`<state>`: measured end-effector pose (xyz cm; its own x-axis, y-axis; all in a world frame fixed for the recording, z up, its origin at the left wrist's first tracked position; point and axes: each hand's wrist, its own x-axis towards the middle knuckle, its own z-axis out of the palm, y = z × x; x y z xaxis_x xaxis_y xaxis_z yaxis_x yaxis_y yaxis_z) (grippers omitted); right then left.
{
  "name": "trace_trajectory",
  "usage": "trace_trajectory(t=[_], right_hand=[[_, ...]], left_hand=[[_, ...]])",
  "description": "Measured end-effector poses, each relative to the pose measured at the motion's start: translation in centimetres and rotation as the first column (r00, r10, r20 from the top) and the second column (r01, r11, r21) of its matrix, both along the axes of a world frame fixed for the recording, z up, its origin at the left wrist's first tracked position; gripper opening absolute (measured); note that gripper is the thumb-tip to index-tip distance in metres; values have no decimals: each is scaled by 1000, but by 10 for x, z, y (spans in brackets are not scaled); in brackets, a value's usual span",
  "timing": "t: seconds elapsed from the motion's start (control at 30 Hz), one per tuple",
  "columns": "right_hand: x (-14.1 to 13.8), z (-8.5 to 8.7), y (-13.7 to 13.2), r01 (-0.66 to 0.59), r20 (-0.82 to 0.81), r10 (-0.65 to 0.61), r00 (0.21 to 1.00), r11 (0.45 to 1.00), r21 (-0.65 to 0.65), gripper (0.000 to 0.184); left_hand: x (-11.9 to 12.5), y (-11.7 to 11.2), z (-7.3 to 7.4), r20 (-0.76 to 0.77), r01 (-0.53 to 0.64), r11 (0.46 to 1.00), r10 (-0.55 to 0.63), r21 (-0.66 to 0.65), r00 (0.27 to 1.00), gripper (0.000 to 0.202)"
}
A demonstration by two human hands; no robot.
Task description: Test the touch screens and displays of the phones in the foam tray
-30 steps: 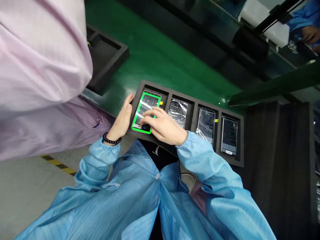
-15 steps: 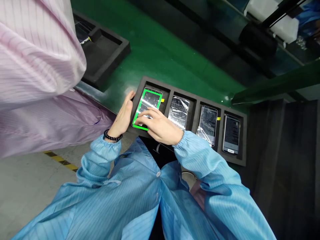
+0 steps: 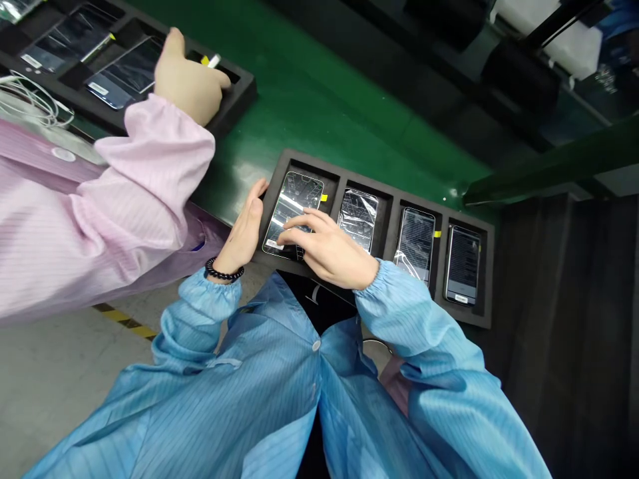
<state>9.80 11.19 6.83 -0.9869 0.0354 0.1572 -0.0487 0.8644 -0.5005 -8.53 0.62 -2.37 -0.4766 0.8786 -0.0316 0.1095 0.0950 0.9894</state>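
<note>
Held right hand (image 3: 332, 250) empty and loosely spread, with the phone (image 3: 298, 195) under its fingertips (image 3: 285, 239), best touched lightly, and the tray (image 3: 340, 190) beside the flat, empty left hand (image 3: 244, 231).

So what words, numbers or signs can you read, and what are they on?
None can be read clearly.
Left phone, near tray: white label, too small.
Second phone: glare, no words I can make out.
Third phone: rows of text, too small.
Right phone: rows of text and a white label, too small.
Far tray: two phones with white labels, too blurred.
Black cloth: pale mark, can't tell if a letter.
</note>
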Motion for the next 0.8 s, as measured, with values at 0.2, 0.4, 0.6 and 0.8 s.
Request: trace_trajectory(t=[0.2, 0.4, 0.6, 0.8], right_hand=[[28, 9, 4, 25, 105, -31, 994, 998, 58, 38], [62, 11, 13, 249, 51, -253, 966, 966, 66, 42], [88, -5, 51, 666, -102, -658, 746, 731, 150, 47], [92, -20, 63, 687, -102, -681, 725, 704, 179, 49]], left_hand=[[0, -1, -1, -10, 8, 1000, -8, -3, 1000, 71], [4, -3, 10, -67, 7, 998, -11, -57, 998, 75], [4, -5, 16, -177, 13, 995, -31, -102, 984, 80], [1, -6, 11, -173, 20, 993, -40, -118, 984, 80]])
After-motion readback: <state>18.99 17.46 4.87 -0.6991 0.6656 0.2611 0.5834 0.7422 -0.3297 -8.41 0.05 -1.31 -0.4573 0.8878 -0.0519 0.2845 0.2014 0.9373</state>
